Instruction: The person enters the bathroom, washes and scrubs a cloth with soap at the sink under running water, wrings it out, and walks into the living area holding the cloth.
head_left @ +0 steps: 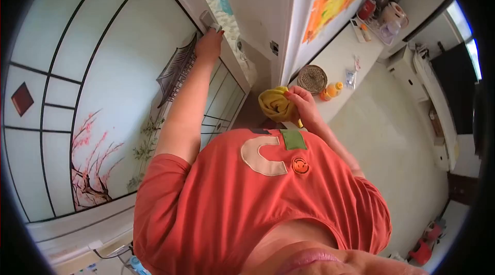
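Observation:
My left hand (pixel 208 45) reaches forward to the edge of a glass door (pixel 118 63) painted with blossom branches and a pagoda. Its fingers are curled around the door handle (pixel 205 18), whose lower part they hide. In front of my chest my right hand (pixel 306 106) grips a bunched yellow cloth (pixel 276 104) between thumb and fingers. Part of the cloth hangs below the hand.
A white door frame (pixel 286 22) stands ahead, with a gap showing another room. On the right, a white counter (pixel 337 61) bears a round woven mat (pixel 312 78), an orange bottle (pixel 330 91) and a small packet (pixel 350 78). A low white cabinet (pixel 412 84) lines the far right.

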{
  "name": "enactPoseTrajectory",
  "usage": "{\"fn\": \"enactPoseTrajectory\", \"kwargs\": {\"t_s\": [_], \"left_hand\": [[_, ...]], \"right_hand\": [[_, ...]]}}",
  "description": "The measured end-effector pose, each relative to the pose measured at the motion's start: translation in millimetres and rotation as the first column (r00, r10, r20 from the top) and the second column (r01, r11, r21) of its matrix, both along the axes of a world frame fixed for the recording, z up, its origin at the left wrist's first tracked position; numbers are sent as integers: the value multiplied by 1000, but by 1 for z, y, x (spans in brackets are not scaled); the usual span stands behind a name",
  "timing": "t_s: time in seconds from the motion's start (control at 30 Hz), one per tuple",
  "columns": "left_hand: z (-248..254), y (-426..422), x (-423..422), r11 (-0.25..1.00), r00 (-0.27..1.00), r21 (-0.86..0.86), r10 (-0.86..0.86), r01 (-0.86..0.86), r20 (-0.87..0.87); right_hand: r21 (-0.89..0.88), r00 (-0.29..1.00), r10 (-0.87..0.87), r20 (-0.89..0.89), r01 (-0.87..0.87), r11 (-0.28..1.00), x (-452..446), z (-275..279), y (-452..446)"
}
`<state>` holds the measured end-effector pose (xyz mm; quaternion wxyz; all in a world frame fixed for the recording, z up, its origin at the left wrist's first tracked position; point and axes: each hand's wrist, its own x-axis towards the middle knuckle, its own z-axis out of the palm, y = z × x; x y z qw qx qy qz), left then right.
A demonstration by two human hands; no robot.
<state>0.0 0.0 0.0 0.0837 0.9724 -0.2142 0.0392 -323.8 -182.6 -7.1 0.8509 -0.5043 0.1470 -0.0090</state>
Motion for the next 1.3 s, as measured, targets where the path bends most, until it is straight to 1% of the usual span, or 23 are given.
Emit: {"fn": "enactPoseTrajectory", "kwargs": {"t_s": [0.07,0.1,0.17,0.2,0.27,0.37,0.47,0.57,0.63,0.67,0.77,0.8,0.87,0.97,1.0,1.1,1.17,1.2,1.23,1.27,1.3], "left_hand": [[11,-2,13,996,996,-8,83,-83,-23],[-5,11,5,993,989,-1,116,-116,-95],[5,26,33,985,978,-7,172,-174,-118],[7,33,47,984,983,-37,171,-174,-71],[4,48,72,972,971,-28,230,-232,-60],[4,72,101,947,944,-30,314,-319,-103],[4,98,132,927,924,-45,367,-373,-105],[0,129,159,897,898,-64,431,-437,-89],[-9,150,179,876,881,-96,468,-473,-69],[-13,163,190,866,874,-117,482,-486,-60],[-22,195,207,844,857,-159,514,-513,-36],[-26,208,217,838,853,-164,521,-520,-40],[-30,231,234,822,842,-190,535,-537,-66],[-34,273,256,794,824,-227,558,-564,-96],[-34,287,260,771,817,-282,564,-572,-115],[-39,317,267,693,758,-317,629,-648,-174],[-44,332,272,678,742,-323,657,-660,-137],[-47,344,276,694,738,-273,667,-666,-104],[-52,357,282,675,719,-270,686,-687,-113],[-44,362,279,636,705,-329,690,-698,-163],[-66,384,289,665,752,-390,647,-637,-125]], "right_hand": [[-49,1000,31,-3,-31,998,8,-3,-7],[-41,998,26,-61,-29,999,-5,-6,3],[-38,998,9,-54,-11,999,11,-11,11],[-26,999,11,-52,-12,1000,20,-10,13],[1,998,10,-59,-10,1000,32,-8,20],[21,997,53,-59,-52,998,50,-14,29],[-32,990,81,-112,-86,996,76,-10,33],[-82,987,115,-111,-124,989,110,-32,34],[-79,986,98,-134,-109,991,137,-24,50],[-82,986,85,-141,-97,992,150,-22,60],[-212,988,123,-93,-141,967,190,-40,72],[-218,985,132,-115,-155,964,206,-42,77],[-222,977,149,-154,-181,958,238,-41,90],[-183,979,115,-167,-145,972,282,-14,123],[-170,980,132,-147,-156,973,295,-11,130],[-132,983,153,-101,-165,977,325,-6,142],[-93,987,137,-83,-145,985,339,0,144],[-116,987,128,-95,-139,983,348,0,143],[-138,987,117,-106,-131,982,357,-1,143],[-163,988,96,-120,-115,980,364,-2,141],[-143,989,92,-118,-108,984,371,-2,141]]}}
